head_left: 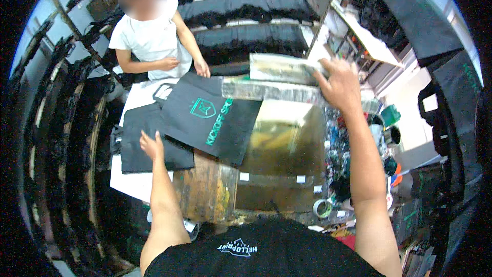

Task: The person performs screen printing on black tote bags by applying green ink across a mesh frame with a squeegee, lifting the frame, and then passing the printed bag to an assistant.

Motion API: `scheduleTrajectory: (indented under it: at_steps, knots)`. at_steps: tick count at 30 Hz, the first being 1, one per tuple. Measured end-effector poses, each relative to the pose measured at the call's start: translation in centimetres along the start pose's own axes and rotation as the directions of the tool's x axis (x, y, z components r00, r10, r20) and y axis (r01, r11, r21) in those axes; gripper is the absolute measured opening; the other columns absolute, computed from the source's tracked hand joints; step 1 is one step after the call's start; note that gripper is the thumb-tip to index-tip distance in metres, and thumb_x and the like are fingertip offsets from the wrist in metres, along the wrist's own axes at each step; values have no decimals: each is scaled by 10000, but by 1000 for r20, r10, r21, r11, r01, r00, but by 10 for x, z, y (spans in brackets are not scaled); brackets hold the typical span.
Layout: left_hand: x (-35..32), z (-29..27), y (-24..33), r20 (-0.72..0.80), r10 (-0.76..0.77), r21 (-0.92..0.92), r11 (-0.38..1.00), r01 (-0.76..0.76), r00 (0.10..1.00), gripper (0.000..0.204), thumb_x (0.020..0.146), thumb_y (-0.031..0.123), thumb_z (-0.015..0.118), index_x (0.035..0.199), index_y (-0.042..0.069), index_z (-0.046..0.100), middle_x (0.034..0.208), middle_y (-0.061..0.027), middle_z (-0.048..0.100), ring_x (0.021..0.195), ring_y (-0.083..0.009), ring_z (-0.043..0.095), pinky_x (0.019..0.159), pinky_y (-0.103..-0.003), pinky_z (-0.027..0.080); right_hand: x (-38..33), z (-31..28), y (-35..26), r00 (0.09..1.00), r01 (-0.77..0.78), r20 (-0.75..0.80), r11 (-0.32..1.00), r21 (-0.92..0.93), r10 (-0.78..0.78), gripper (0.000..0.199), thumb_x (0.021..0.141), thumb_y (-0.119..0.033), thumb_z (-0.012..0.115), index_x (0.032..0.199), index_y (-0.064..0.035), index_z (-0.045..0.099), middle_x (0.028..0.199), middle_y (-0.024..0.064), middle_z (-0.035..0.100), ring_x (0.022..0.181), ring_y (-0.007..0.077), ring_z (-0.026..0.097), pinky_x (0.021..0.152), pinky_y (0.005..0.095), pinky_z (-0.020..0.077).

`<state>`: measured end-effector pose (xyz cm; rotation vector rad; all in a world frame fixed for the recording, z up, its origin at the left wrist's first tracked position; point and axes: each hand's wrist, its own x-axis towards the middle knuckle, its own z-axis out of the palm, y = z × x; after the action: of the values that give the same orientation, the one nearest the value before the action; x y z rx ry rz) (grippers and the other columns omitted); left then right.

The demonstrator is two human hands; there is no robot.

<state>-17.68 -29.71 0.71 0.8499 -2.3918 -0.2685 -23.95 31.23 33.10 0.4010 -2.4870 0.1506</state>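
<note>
Plain black bag (136,128), one: lying flat to my left, beneath the spread fingers of my left hand (152,145). Printed black bag (210,131), one: green crest and lettering, laid askew, overlapping the plain one's right side. Pale bar (282,65), one: long, smudged, crosswise beyond the printed bag, its right end at my right hand (339,82).

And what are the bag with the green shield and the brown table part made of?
The bag looks like matte black cloth, maybe a papery kind: its surface is dull, not shiny. The brown table part seems to be worn, stained wood, judging by grain-like streaks.
</note>
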Motion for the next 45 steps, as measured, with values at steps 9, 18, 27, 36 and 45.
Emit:
scheduleTrajectory:
  at_steps: [9, 18, 27, 36, 45]
  knots:
    - [-160, -33, -22, 533, 223, 54, 954, -296, 816, 772, 1008, 546, 461, 1598, 77, 293, 1694, -165, 139, 1558, -397, 89, 1234, -609, 43, 3, -6, -17, 1000, -3, -25, 999, 34, 4, 393, 901, -442, 656, 1045, -81, 719, 977, 150, 698, 1001, 331, 629, 907, 479, 409]
    - [-133, -23, -27, 596, 140, -34, 988, -149, 791, 524, 1089, 386, 295, 1509, 142, 492, 1618, -100, 379, 1505, -369, 289, 1219, -612, 139, -6, -14, -32, 999, -30, 19, 1000, 9, 30, 433, 929, -470, 621, 996, -52, 713, 946, 160, 691, 963, 342, 630, 886, 475, 412]
    - [-94, -90, 110, 629, 570, -199, 776, -599, 529, 384, 1060, 273, 353, 1130, 68, 670, 1156, -213, 698, 1068, -416, 668, 1019, -628, 439, 12, -11, -17, 997, -60, 39, 998, 35, 59, 464, 922, -505, 616, 1074, -78, 717, 979, 160, 692, 1015, 331, 639, 905, 471, 411]
    - [-277, -51, 153, 602, 749, -390, 579, -716, 277, 1194, 737, 956, 426, 1602, 140, 318, 1696, -148, 150, 1552, -421, 106, 1160, -735, 19, 11, 2, -5, 998, 27, 56, 1000, -15, -27, 527, 942, -541, 588, 1058, -42, 716, 964, 211, 712, 938, 383, 674, 818, 499, 483]
    - [-346, -22, 289, 484, 875, -604, 360, -711, 32, 1205, 692, 934, 518, 1589, 147, 350, 1690, -150, 180, 1562, -402, 89, 1168, -728, -15, 27, -20, -1, 984, -32, 177, 978, 208, -6, 780, 972, -747, 358, 808, -48, 664, 772, 134, 650, 777, 269, 625, 752, 444, 468]
